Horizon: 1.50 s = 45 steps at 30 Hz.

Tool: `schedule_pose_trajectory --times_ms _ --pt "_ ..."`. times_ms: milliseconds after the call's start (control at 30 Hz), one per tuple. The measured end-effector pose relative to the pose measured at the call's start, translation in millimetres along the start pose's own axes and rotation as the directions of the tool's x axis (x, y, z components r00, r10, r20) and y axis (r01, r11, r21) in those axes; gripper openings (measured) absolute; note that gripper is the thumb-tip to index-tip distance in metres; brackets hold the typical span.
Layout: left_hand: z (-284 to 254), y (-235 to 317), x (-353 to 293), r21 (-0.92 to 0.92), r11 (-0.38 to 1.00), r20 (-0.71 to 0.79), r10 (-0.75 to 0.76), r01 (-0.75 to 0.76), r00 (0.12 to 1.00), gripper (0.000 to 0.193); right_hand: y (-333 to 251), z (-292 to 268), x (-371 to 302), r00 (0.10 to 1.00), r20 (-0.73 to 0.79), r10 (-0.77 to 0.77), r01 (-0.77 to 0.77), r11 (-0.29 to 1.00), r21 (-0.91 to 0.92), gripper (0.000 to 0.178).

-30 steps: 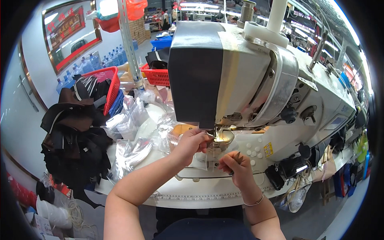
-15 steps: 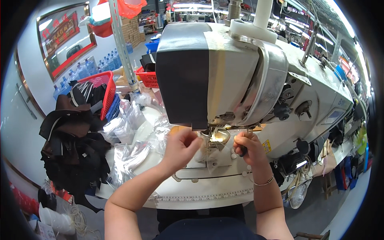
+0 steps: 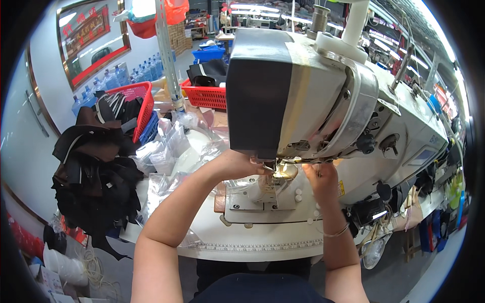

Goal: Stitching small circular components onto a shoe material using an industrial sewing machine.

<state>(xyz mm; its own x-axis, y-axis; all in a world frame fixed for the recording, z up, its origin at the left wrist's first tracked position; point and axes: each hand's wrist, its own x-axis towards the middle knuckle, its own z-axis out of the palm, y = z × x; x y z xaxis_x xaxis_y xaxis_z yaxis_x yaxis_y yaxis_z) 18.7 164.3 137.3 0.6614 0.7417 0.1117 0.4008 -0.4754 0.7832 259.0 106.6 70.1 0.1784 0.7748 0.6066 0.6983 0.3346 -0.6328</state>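
Both hands work right under the head of an industrial sewing machine (image 3: 323, 96), where its needle comes down onto the metal plate (image 3: 262, 202). The left hand (image 3: 241, 164) reaches in from the left side, its fingers bunched narrowly at the needle area, pinching or pressing something small there; the machine head's shadow hides just what they grip. The right hand (image 3: 321, 177) comes up on the other side of the needle, fingers curled close, touching the same spot from the right, so the piece is steadied from 2 sides. A small golden, shiny piece (image 3: 286, 172) sits between the 2 hands just beneath the presser foot; whether either hand actually clasps it I cannot tell.

Clear plastic bags (image 3: 174, 151) lie heaped just left of the machine, within easy reach of the left arm. A pile of dark leather pieces (image 3: 93, 171) hangs at the table's left end, and 2 red baskets (image 3: 136, 98) stand behind it.
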Motion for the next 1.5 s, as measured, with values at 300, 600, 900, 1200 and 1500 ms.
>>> schedule_pose_trajectory --times_ms 300,600,900,1200,1500 --pt "11 3 -12 -0.461 0.832 0.082 -0.305 0.308 0.949 0.009 -52 8 -44 0.775 0.056 -0.629 0.589 0.689 -0.421 0.029" --pt "52 -31 -17 -0.71 0.681 -0.031 -0.282 0.177 0.959 0.017 -55 -11 -17 0.785 0.117 -0.608 0.596 0.691 -0.41 0.031" --pt "47 -24 -20 -0.769 0.599 -0.031 -0.386 0.224 0.922 0.01 -20 -6 9 0.817 0.184 -0.547 0.577 0.767 -0.281 0.037" --pt "40 -30 -15 -0.897 0.357 0.145 -0.32 0.261 0.936 0.011 -37 8 -26 0.893 -0.163 -0.42 0.415 0.908 -0.061 0.012" --pt "60 -19 -24 -0.916 0.388 -0.043 -0.351 0.104 0.935 0.011 -28 -12 -31 0.832 0.53 0.165 -0.471 0.715 0.517 0.011"
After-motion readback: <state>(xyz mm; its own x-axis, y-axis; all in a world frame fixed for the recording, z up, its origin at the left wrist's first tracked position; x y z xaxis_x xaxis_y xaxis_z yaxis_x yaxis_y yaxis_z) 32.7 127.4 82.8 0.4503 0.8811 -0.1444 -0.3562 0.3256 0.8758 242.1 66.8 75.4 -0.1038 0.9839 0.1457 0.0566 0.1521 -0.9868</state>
